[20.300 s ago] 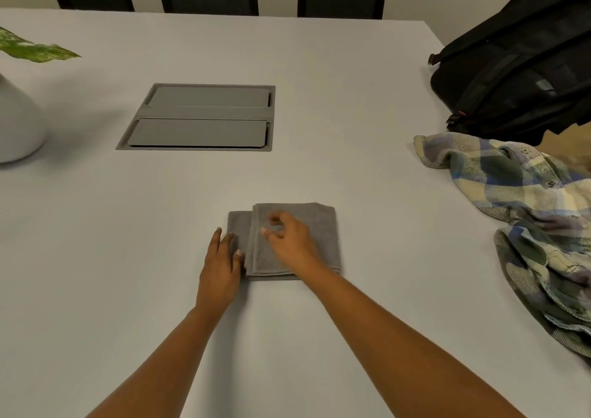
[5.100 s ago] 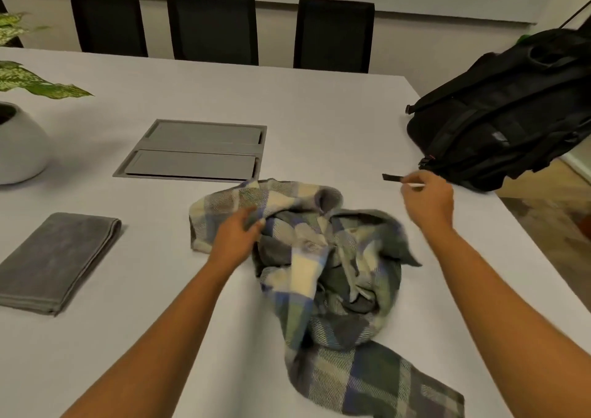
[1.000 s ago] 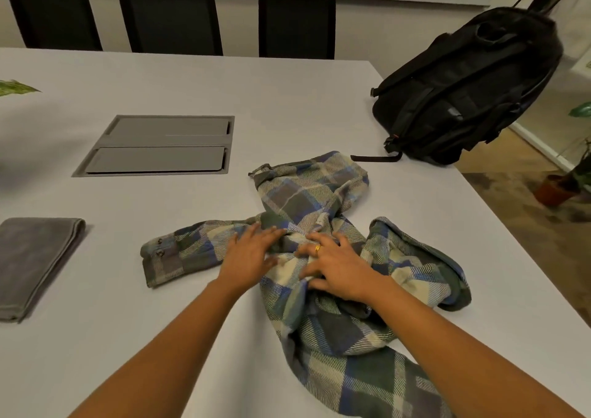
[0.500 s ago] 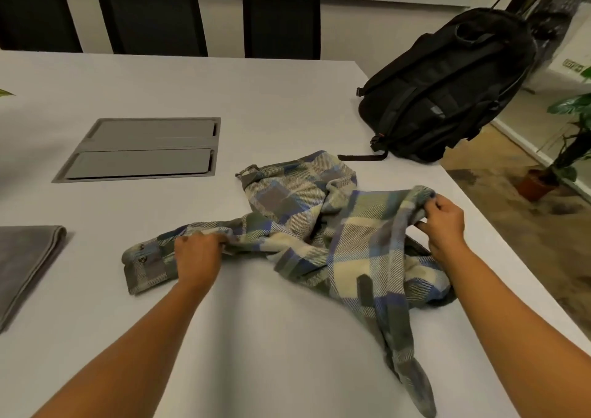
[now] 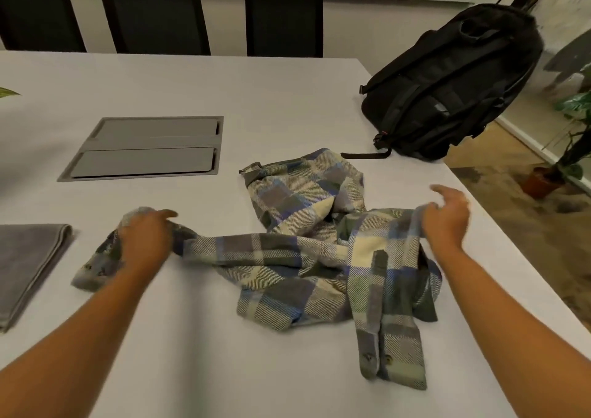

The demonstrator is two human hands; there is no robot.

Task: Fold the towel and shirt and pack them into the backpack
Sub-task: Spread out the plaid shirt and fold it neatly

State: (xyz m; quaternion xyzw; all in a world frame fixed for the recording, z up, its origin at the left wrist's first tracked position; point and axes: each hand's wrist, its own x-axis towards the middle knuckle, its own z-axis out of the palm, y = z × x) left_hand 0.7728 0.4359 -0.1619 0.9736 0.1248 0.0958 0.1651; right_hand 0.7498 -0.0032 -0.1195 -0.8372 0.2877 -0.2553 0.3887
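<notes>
Shirt [image 5: 307, 258], plaid in green, blue and cream, lies rumpled and unfolded on the white desk [image 5: 287, 91], with one cuffed sleeve stretched toward 9 o'clock and another trailing toward 5 o'clock. Left hand [image 5: 145, 242] rests on the 9 o'clock sleeve, fingers curled down and clamped on the cloth near its cuff. Right hand [image 5: 446, 216] is at the shirt's 3 o'clock edge, fingers spread apart, with the fabric touching its palm side; whether any grip is made there I cannot tell. Towel [image 5: 27, 264], grey and folded flat, lies at the desk's 9 o'clock edge, well apart from the shirt. Backpack [image 5: 454, 82], black, stands tilted at 1 o'clock on the desk corner, one strap lying loose toward the shirt; its openings are not visible, so what it holds cannot be told. A grey recessed panel [image 5: 147, 147] sits at 11 o'clock.
</notes>
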